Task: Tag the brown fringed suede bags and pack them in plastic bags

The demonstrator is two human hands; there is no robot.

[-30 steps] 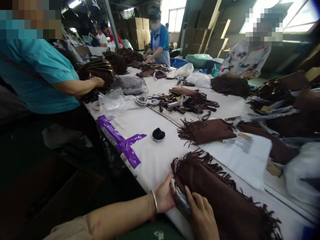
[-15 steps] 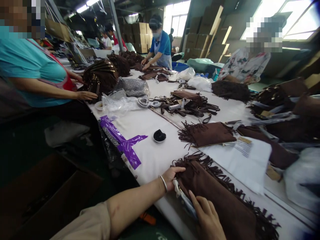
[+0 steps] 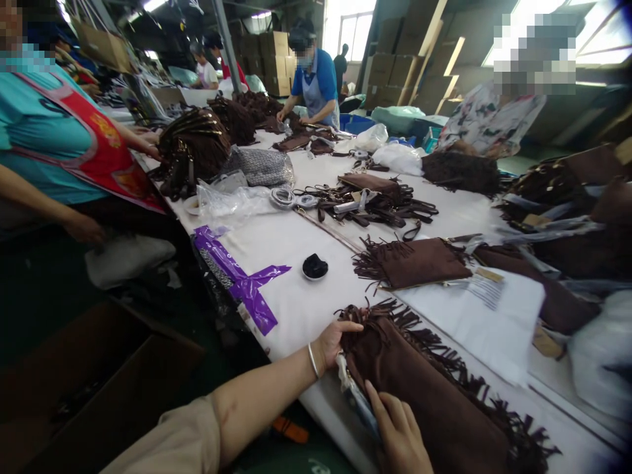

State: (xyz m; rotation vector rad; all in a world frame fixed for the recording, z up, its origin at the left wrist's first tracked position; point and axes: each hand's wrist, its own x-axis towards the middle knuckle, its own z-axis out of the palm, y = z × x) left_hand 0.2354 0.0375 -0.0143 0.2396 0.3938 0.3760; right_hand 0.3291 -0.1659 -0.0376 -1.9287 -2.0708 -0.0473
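Observation:
A brown fringed bag lies at the table's near edge, its fringe spreading along the far side. My left hand, with a silver bangle at the wrist, grips the bag's upper left corner, thumb on top. At the bag's near edge, my right hand rests with fingers together over a clear plastic wrapping along the zipper side. What lies under its fingertips is hidden. Just beyond stands a small white dish with a black lump in it. Another fringed bag lies farther back.
Purple tape runs over the table's left edge. White sheets lie at right beside more brown bags and plastic. Straps are heaped mid-table. A cardboard box stands on the floor at left. Several co-workers stand around the table.
Both my hands have shifted slightly left with the bag's near edge, still on it. The co-worker at left has drawn one hand back from the bag pile and lowered it.

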